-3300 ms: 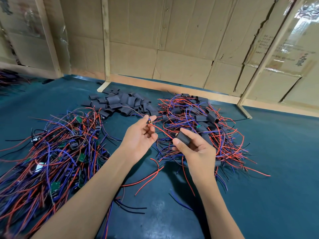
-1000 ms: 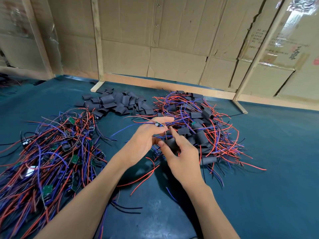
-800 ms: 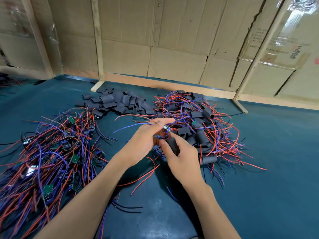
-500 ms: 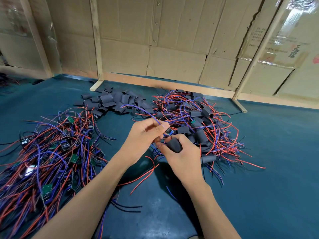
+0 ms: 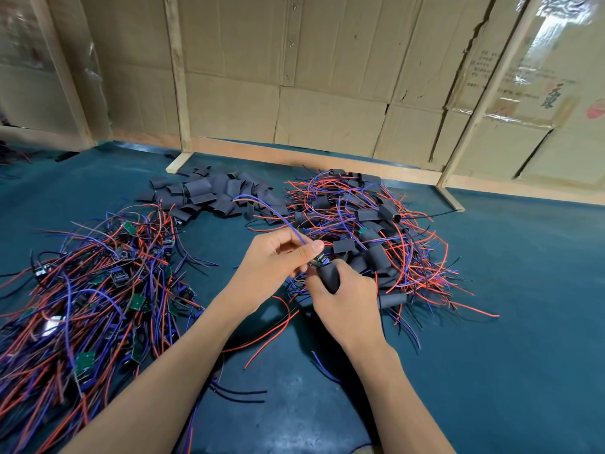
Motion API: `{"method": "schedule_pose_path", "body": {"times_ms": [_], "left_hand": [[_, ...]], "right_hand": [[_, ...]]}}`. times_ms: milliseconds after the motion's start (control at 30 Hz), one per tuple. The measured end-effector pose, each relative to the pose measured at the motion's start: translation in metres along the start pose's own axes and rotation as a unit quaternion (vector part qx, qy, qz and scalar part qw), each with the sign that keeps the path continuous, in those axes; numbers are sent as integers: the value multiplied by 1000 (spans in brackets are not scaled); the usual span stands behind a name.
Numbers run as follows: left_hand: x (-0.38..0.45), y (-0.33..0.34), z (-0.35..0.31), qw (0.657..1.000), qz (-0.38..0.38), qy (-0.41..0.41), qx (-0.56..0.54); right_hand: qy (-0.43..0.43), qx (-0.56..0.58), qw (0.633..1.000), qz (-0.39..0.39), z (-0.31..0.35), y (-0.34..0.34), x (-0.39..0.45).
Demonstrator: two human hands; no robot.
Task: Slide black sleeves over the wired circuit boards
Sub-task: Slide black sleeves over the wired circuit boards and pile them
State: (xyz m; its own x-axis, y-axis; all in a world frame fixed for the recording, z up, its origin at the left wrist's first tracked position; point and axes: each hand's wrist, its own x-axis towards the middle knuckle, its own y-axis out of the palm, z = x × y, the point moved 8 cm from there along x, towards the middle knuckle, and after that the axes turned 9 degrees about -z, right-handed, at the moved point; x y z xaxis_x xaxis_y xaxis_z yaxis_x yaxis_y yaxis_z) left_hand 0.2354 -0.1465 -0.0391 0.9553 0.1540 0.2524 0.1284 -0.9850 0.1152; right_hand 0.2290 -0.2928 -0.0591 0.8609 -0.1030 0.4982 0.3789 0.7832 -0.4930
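Observation:
My left hand [image 5: 271, 267] pinches a small wired circuit board [image 5: 319, 260] and its blue wire, which arcs up and to the left. Right below it, my right hand [image 5: 343, 299] grips a black sleeve [image 5: 329, 278] whose open end meets the board. A heap of bare wired boards [image 5: 88, 296] with red and blue leads lies at the left. Loose black sleeves [image 5: 209, 194] are piled at the back centre. A heap of sleeved boards [image 5: 370, 244] lies behind my hands to the right.
The work surface is a dark teal mat [image 5: 507, 339]. A cardboard wall [image 5: 327, 93] with wooden battens closes off the back. Loose red, blue and black wire ends [image 5: 262, 335] lie on the mat between my forearms.
My hands have come together: the board in my left hand has moved to the sleeve's mouth in my right. The blue wire now arcs up to the left.

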Motion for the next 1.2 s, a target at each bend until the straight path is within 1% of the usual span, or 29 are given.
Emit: {"method": "schedule_pose_path", "body": {"times_ms": [100,267,433,533,633,733,833,933,1100,1133,1200], "left_hand": [[-1,2,-1,1000,16,4,1],[-3,5,-3,999,42,18,19],[-4,9,5,997,74,-20,11],[-4,10,7,997,77,-24,17],[-3,10,9,996,78,-28,22],[-3,9,14,994,85,-68,22],[-10,14,18,984,123,-128,-13],[-15,17,14,977,150,-148,-29],[-31,18,4,968,184,-165,36],[-31,14,-1,967,182,-170,53],[-23,0,-19,962,183,-144,145]], "right_hand": [[-9,8,1000,-3,3,-2,0],[-12,0,1000,18,4,2,-2],[9,26,999,33,2,6,-3],[21,52,998,35,0,6,-2],[32,50,998,38,-2,7,-2],[30,51,997,53,1,7,-3],[14,49,996,68,7,-2,1],[-6,36,995,96,13,-11,4],[-22,12,990,141,19,-19,-11],[-22,4,991,135,22,-22,-9],[-30,-25,996,76,30,-39,8]]}}
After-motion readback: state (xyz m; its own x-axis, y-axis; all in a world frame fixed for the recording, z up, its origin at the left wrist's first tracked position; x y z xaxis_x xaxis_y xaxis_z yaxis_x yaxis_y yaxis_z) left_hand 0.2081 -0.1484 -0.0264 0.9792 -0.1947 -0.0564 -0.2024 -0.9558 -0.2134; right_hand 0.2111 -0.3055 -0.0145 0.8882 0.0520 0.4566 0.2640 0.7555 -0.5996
